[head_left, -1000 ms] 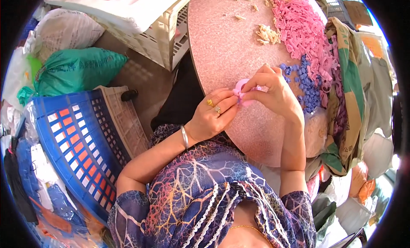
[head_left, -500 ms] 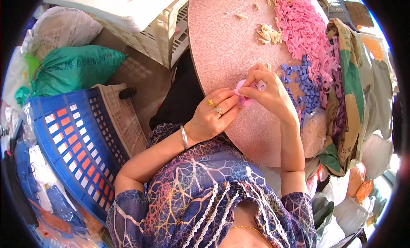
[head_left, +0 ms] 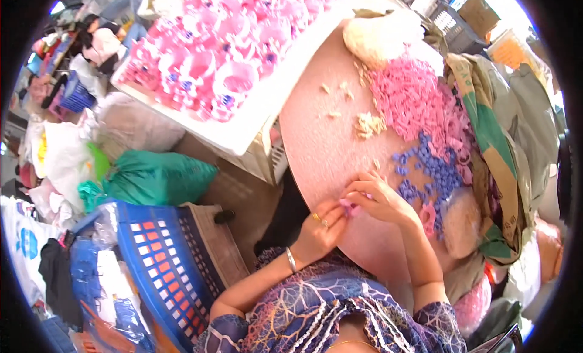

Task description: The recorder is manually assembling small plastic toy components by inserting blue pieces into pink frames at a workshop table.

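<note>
Close together above the near edge of the round table [head_left: 316,140], my two hands meet on a small pink plastic piece [head_left: 350,205]. My left hand [head_left: 319,234], with rings and a bracelet, pinches its left side. From the right, the fingers of my right hand [head_left: 385,198] close over it and hide most of its shape. Small blue pieces [head_left: 428,171] lie scattered just right of my right hand. Beyond them is a heap of pink strip-like pieces [head_left: 404,95]. A little pile of cream pieces [head_left: 369,126] rests farther up the table.
At the far left, a white tray [head_left: 243,137] holds many pink pieces with blue bits. A blue basket [head_left: 136,216] and a green sack [head_left: 161,180] stand left of me. A green-and-tan sack [head_left: 486,119] and a clear bag [head_left: 461,222] border the table's right side.
The view has tilted up, bringing the tray of pink pieces and the room behind into sight. My hands stay together on the pink piece, which is now more covered by my fingers.
</note>
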The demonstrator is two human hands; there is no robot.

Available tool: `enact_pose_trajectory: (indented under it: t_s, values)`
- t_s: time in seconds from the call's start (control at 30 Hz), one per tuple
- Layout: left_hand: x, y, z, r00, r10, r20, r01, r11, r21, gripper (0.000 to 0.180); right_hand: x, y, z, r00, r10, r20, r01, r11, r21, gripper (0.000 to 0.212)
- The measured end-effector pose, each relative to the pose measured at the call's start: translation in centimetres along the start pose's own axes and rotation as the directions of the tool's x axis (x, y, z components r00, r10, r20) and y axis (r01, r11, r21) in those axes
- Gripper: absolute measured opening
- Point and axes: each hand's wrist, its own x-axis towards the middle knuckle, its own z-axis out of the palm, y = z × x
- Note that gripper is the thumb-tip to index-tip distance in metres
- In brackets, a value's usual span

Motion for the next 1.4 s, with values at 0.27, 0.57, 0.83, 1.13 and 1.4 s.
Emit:
enact_pose_trajectory:
  t_s: [0.27,0.57,0.83,1.13,1.4]
  values:
    - [-0.2,0.8,0.0,1.000,0.011,0.015,-0.012,1.000,0.008,0.020,2.6,-0.8,4.7,0.865,-0.265,-0.427,-0.107,0.733,-0.672,0.022]
    - [-0.9,0.2,0.4,0.989,-0.084,0.120,0.082,0.996,0.021,0.021,3.6,1.0,6.4,0.865,-0.272,-0.422,-0.141,0.674,-0.725,0.035]
    - [-0.1,0.0,0.8,0.996,-0.087,-0.010,0.088,0.990,0.112,0.037,0.4,3.0,2.1,0.609,0.203,-0.767,0.201,0.896,0.396,0.023]
    - [1.7,0.6,0.9,0.988,-0.152,-0.023,0.152,0.988,0.040,0.042,-4.2,6.0,1.6,0.446,0.307,-0.841,0.224,0.871,0.437,0.020]
    - [4.8,-0.8,-1.1,0.624,-0.759,0.186,0.660,0.385,-0.645,0.016,-3.8,4.8,0.5,0.532,0.275,-0.801,0.193,0.882,0.431,0.022]
